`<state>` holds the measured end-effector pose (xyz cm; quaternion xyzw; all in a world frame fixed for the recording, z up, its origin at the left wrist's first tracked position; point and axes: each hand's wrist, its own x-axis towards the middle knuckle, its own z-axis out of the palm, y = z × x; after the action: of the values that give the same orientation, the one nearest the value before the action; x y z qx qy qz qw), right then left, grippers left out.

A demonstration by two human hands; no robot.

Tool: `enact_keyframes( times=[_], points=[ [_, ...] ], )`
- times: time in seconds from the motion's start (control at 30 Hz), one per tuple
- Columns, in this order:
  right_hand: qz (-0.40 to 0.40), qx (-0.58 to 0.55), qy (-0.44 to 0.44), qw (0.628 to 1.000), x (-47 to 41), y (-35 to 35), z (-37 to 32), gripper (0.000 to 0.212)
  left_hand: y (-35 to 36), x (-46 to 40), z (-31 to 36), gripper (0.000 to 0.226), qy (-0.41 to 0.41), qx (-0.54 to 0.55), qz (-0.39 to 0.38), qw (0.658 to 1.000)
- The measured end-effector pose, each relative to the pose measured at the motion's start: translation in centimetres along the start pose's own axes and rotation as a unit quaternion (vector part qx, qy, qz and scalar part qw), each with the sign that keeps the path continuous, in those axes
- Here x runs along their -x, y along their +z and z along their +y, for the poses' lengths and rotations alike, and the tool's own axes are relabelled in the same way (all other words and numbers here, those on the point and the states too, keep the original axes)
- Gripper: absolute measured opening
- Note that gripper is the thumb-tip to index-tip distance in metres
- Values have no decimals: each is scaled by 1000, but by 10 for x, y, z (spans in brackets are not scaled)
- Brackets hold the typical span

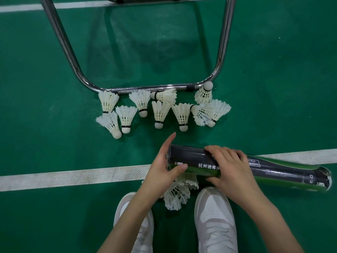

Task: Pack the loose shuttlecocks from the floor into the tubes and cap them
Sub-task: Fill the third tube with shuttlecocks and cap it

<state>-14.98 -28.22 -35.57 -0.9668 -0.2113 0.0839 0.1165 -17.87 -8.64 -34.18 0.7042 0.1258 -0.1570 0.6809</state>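
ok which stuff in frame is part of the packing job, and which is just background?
Job:
- tube, held by left hand and right hand
- loose shuttlecocks in a row
- shuttlecocks under the tube

Background:
- chrome chair frame
- white court line
- white shoes

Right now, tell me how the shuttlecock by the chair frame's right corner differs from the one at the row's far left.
The corner shuttlecock lies with its cork pointing away from the person, against the chair frame; the far-left shuttlecock points its cork toward the person. The corner one crowds against other shuttlecocks; the far-left one lies at the row's open end, beside one neighbour. Both are white, feathered, and loose on the green floor.
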Motion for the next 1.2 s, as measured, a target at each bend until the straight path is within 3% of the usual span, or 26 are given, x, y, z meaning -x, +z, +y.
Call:
enact_keyframes(
  times=[0.4, 0.93, 1.2],
  points=[
    [7, -13, 4, 1000, -2, -5, 9, 88, -36, 12, -14, 77, -2, -52, 53, 997],
    [15, -7, 19, 1000, 6, -4, 22, 90, -31, 17, -25, 64, 3, -138, 32, 990],
    [9, -3, 16, 1000, 7, -2, 21, 92, -34, 4, -27, 46, 26, -115, 120, 986]
  ],
)
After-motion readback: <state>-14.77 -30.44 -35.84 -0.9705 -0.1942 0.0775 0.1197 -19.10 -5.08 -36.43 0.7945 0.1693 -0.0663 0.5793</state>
